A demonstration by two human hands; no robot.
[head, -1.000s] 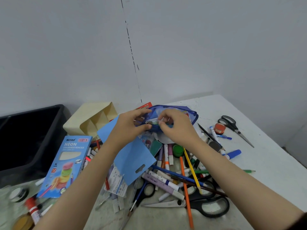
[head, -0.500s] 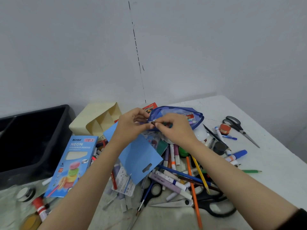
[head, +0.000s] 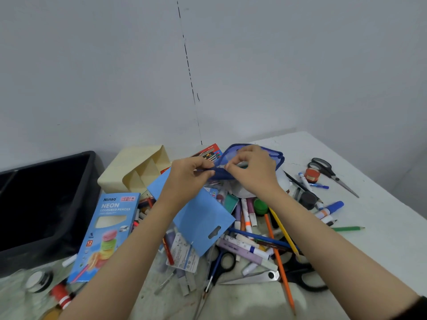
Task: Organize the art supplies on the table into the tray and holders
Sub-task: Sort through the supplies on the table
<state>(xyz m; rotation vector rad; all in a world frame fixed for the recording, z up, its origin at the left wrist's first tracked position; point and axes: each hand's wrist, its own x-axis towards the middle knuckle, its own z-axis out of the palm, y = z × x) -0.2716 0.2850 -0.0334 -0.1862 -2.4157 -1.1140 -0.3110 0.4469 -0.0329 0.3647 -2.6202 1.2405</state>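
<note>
Fingers [head: 205, 173] of the left hand [head: 184, 181] are curled narrow, pinching the near edge of the pouch [head: 276, 158]. The right hand [head: 254, 176] pinches the same edge just beside them, at a small silvery bit too small to name. The pouch is held over the heap [head: 249, 247] of pens and pencils, its far rim showing beyond the right knuckles. Left of the fingers sits the holder [head: 138, 172], its open compartments turned toward the hands. Further left is the tray [head: 46, 204], cut off by the frame. Under the left wrist lies a blue card [head: 203, 218], and the pencil box [head: 108, 229] is nearer and to the left. The forearms hide part of the heap and of the big scissors [head: 298, 277]. Right of the fingers, well apart, small scissors [head: 330, 172] lie beside a red jar [head: 312, 174]. What is inside the pouch cannot be made out.
</note>
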